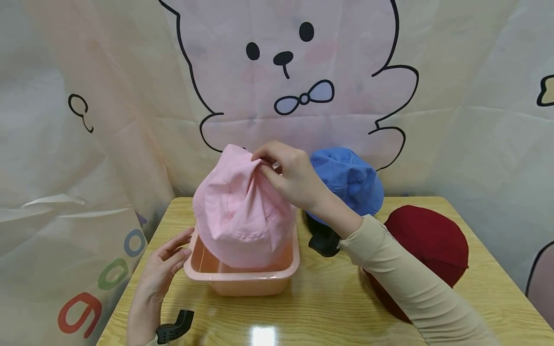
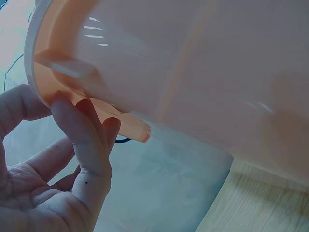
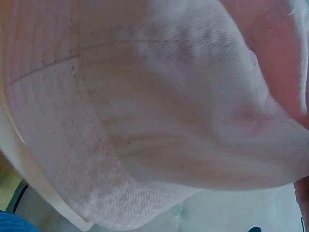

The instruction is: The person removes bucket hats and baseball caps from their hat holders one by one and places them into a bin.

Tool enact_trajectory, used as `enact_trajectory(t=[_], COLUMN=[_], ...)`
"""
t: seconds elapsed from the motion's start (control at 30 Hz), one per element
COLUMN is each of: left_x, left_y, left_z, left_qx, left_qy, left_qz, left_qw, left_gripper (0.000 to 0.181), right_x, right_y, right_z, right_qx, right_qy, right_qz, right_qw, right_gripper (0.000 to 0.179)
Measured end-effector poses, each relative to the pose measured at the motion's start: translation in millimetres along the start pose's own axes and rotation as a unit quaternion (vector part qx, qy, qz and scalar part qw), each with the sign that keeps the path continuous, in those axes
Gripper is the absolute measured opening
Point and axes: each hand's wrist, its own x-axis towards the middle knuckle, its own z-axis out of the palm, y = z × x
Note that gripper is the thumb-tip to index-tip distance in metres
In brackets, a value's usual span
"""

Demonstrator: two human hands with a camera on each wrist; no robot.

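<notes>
In the head view a pink bucket hat (image 1: 242, 216) hangs by its crown, its brim dipping into a peach plastic basin (image 1: 242, 287). My right hand (image 1: 292, 175) pinches a fold of cloth at the top of that hat between thumb and fingers. Pink stitched fabric (image 3: 145, 121) fills most of the right wrist view. At the basin's left side, my left hand (image 1: 157, 269) holds the rim with its fingertips. The left wrist view shows the thumb and fingers (image 2: 79, 130) bent around the basin's edge (image 2: 31, 58).
Behind my right forearm sits a blue cap (image 1: 346, 180), with something black under it. A dark red cap (image 1: 428, 240) rests at the right of the wooden table (image 1: 320, 307), partly covered by my sleeve. A printed cloth backdrop (image 1: 467, 154) hangs behind the table.
</notes>
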Motion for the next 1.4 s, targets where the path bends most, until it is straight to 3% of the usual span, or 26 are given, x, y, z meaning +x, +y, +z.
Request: enact_trajectory(t=[0.4, 0.9, 1.4], left_x=[-0.1, 0.1, 0.4], left_y=[1.7, 0.9, 3.8], left_z=[0.5, -0.6, -0.5], left_qx=[-0.002, -0.002, 0.017], left_qy=[-0.004, -0.003, -0.012], left_qz=[0.000, 0.006, -0.003], left_qw=[1.0000, 1.0000, 0.9998], left_gripper=[0.042, 0.041, 0.041], right_x=[-10.1, -10.2, -26.0], right_y=[7.3, 6.0, 24.5], right_z=[12.6, 26.2, 26.9], right_qx=[0.001, 0.016, 0.004], right_qy=[-0.027, -0.059, -0.081], right_qz=[0.019, 0.006, 0.071], right_qw=[0.9995, 0.9981, 0.9942], right_gripper=[0.013, 0.014, 0.011])
